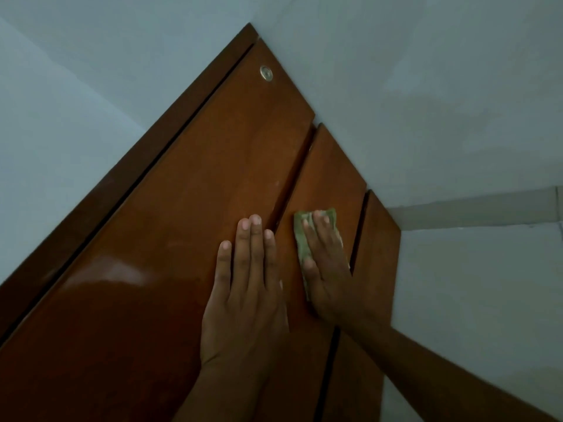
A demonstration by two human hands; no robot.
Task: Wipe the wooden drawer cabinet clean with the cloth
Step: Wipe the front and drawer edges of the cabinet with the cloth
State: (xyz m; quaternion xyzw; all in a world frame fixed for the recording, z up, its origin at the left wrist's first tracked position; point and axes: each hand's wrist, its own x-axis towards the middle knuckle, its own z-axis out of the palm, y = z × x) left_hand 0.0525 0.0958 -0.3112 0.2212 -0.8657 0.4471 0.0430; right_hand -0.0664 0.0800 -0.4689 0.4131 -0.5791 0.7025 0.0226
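Observation:
The wooden drawer cabinet (pixel 189 208) fills the middle of the head view, glossy reddish-brown, seen steeply from above with dark gaps between its drawer fronts. My left hand (pixel 246 290) lies flat with fingers together on the widest drawer front, holding nothing. My right hand (pixel 327 263) presses a folded green cloth (pixel 301 236) flat against the narrower front beside it. Most of the cloth is hidden under my palm and fingers.
A round metal lock (pixel 266 73) sits near the far corner of the widest front. Pale walls (pixel 426 102) meet the cabinet on both sides. A light floor (pixel 487 300) and a baseboard strip (pixel 475 208) lie to the right.

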